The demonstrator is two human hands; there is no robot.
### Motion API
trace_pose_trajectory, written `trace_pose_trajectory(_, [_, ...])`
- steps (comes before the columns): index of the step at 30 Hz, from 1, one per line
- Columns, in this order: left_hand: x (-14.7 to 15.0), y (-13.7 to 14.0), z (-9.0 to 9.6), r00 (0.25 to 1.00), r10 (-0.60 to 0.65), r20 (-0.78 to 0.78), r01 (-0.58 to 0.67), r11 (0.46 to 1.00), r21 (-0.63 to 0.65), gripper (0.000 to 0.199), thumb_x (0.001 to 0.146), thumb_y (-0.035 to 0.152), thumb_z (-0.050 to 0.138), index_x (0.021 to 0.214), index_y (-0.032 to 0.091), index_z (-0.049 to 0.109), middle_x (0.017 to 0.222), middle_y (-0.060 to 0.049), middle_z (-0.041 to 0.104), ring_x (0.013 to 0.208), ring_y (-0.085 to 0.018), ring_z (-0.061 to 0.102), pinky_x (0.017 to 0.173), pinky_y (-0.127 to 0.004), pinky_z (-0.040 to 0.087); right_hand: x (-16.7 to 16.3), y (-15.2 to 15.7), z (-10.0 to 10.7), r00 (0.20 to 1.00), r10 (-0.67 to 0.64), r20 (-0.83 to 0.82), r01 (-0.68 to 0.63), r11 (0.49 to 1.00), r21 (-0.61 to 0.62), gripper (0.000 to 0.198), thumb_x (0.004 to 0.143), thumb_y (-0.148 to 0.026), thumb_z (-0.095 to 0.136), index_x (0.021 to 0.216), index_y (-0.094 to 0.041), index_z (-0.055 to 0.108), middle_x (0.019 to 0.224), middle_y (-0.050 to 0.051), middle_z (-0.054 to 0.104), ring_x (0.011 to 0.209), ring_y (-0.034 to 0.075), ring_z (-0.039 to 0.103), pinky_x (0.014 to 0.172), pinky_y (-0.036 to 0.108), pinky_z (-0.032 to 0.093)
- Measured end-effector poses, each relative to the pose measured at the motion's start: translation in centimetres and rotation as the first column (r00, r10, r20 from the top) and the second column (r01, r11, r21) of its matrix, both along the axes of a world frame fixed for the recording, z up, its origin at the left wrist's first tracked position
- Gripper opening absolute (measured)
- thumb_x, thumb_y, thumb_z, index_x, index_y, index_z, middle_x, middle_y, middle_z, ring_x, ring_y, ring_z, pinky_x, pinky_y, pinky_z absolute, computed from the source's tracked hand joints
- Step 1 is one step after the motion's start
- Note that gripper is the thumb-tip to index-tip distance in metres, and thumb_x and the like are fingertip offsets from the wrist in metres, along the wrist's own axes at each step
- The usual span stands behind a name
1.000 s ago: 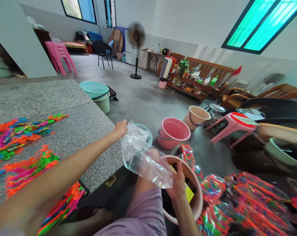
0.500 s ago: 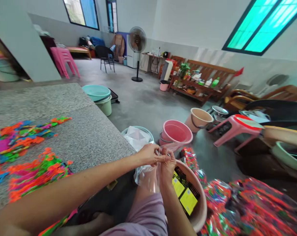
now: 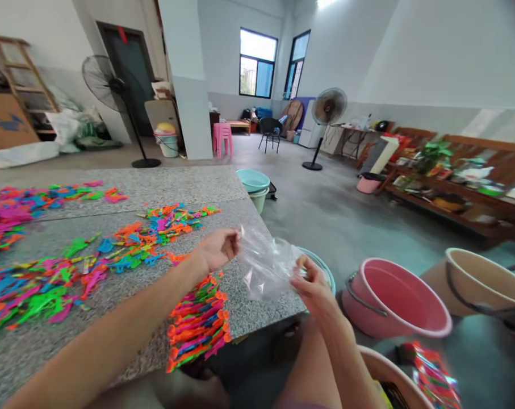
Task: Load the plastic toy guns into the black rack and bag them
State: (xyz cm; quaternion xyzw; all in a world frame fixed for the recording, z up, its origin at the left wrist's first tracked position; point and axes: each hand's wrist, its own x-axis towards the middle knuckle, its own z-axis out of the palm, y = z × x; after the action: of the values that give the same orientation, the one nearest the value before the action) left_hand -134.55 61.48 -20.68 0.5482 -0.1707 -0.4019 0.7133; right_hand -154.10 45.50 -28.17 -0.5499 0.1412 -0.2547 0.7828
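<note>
A clear plastic bag (image 3: pixel 268 261) is stretched between my two hands above the corner of the speckled stone table (image 3: pixel 244 213). My left hand (image 3: pixel 218 247) pinches its left end, fingers closed. My right hand (image 3: pixel 312 281) grips the other side, thumb and fingers pressed together. The bag looks thin and crumpled, with nothing visible inside. Below my left forearm, a neat row of colourful plastic toys (image 3: pixel 200 324) lies at the table edge. Looser heaps of similar small plastic toys (image 3: pixel 133 244) spread farther left on the stone.
At the right on the floor stand a pink bucket (image 3: pixel 404 295) and a beige bucket (image 3: pixel 491 284). A peach tub (image 3: pixel 389 369) is by my right leg, beside a filled shiny bag (image 3: pixel 436 372). Beyond the table are a turquoise basin (image 3: pixel 252 180) and a standing fan (image 3: pixel 325 111).
My view has swung left toward the table. My hands, close together over the tub before, are now apart above the table corner, with the clear bag spread between them.
</note>
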Motion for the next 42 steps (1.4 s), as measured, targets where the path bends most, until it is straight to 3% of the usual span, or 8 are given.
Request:
trace_pose_trajectory(3, [2.9, 2.5, 1.3, 0.962, 0.035, 0.270, -0.054, 0.997, 0.064, 0.013, 0.074, 0.009, 0.067, 0.085, 0.014, 0.064, 0.055, 0.009, 0.044, 0.049, -0.007, 0.044, 0.050, -0.018, 0.039, 7.8, -0.5, 1.7, 0.909, -0.416, 0.005, 0.348, 0.753, -0.559, 0.034, 0.071, -0.041, 0.078, 0.071, -0.022, 0.049, 0.059, -0.006, 0.045, 0.054, 0.010, 0.036, 0.052, 0.024, 0.030])
trace_pose_trajectory(6, [6.7, 5.4, 1.8, 0.853, 0.088, 0.515, -0.185, 0.973, 0.140, 0.025, 0.069, 0.010, 0.078, 0.089, 0.015, 0.065, 0.065, 0.008, 0.051, 0.059, -0.008, 0.049, 0.059, -0.019, 0.043, 15.0, 0.0, 2.9, 0.805, -0.566, 0.178, 0.519, 0.527, -0.673, 0.027, 0.090, -0.042, 0.057, 0.075, -0.024, 0.045, 0.066, -0.003, 0.045, 0.066, 0.014, 0.040, 0.064, 0.027, 0.033])
trace_pose_trajectory(10, [10.3, 10.4, -0.7, 0.697, 0.107, 0.709, -0.392, 0.885, 0.252, 0.021, 0.093, 0.032, 0.067, 0.088, 0.012, 0.063, 0.079, 0.003, 0.059, 0.067, -0.011, 0.057, 0.066, -0.027, 0.052, 20.8, 4.3, 0.9, 0.996, -0.087, -0.008, 0.043, 0.571, -0.820, 0.028, 0.088, -0.031, 0.062, 0.066, -0.023, 0.047, 0.066, -0.002, 0.053, 0.071, 0.013, 0.049, 0.067, 0.024, 0.036])
trace_pose_trajectory(13, [10.0, 14.0, -4.3, 0.627, 0.077, 0.775, -0.495, 0.808, 0.320, 0.026, 0.096, 0.037, 0.062, 0.086, 0.013, 0.063, 0.072, 0.003, 0.061, 0.061, -0.011, 0.057, 0.064, -0.028, 0.052, 21.5, 7.7, -2.4, 0.965, 0.174, -0.194, -0.257, 0.521, -0.814, 0.035, 0.093, -0.027, 0.053, 0.058, -0.021, 0.048, 0.054, -0.003, 0.052, 0.056, 0.012, 0.051, 0.059, 0.022, 0.037])
trace_pose_trajectory(22, [-0.6, 17.6, -14.0, 0.460, 0.240, 0.855, -0.699, 0.691, 0.182, 0.031, 0.082, 0.032, 0.055, 0.108, 0.023, 0.068, 0.098, -0.006, 0.067, 0.090, -0.024, 0.066, 0.082, -0.036, 0.055, 14.7, 7.3, -9.4, 0.991, 0.113, -0.078, -0.130, 0.590, -0.797, 0.013, 0.092, -0.027, 0.051, 0.090, -0.021, 0.062, 0.090, 0.005, 0.063, 0.078, 0.018, 0.062, 0.070, 0.028, 0.050])
trace_pose_trajectory(29, [1.3, 15.1, -18.5, 0.410, 0.456, 0.790, -0.827, 0.552, 0.111, 0.037, 0.075, 0.027, 0.056, 0.110, 0.021, 0.067, 0.109, -0.008, 0.060, 0.105, -0.025, 0.061, 0.095, -0.040, 0.053, 17.3, 9.7, -12.5, 0.975, 0.172, -0.139, -0.214, 0.576, -0.789, 0.007, 0.082, -0.017, 0.054, 0.082, -0.021, 0.060, 0.086, 0.004, 0.061, 0.081, 0.018, 0.061, 0.077, 0.031, 0.051])
trace_pose_trajectory(35, [0.7, 14.9, -18.5, 0.585, 0.428, 0.689, -0.723, 0.661, 0.203, 0.040, 0.073, 0.031, 0.056, 0.110, 0.021, 0.068, 0.100, -0.005, 0.073, 0.090, -0.025, 0.069, 0.086, -0.039, 0.056, 13.3, 9.8, -13.2, 0.976, 0.088, -0.201, -0.187, 0.813, -0.551, 0.016, 0.079, -0.028, 0.063, 0.094, -0.021, 0.063, 0.096, 0.006, 0.066, 0.087, 0.019, 0.063, 0.076, 0.032, 0.054])
trace_pose_trajectory(42, [0.9, 15.9, -18.3, 0.705, 0.342, 0.622, -0.632, 0.701, 0.331, 0.038, 0.078, 0.032, 0.056, 0.113, 0.019, 0.064, 0.110, -0.005, 0.072, 0.105, -0.029, 0.065, 0.093, -0.042, 0.052, 7.1, 11.4, -7.2, 0.969, 0.113, -0.218, -0.129, 0.990, -0.058, 0.034, 0.087, -0.051, 0.064, 0.096, -0.018, 0.070, 0.093, 0.009, 0.073, 0.081, 0.019, 0.070, 0.068, 0.031, 0.059])
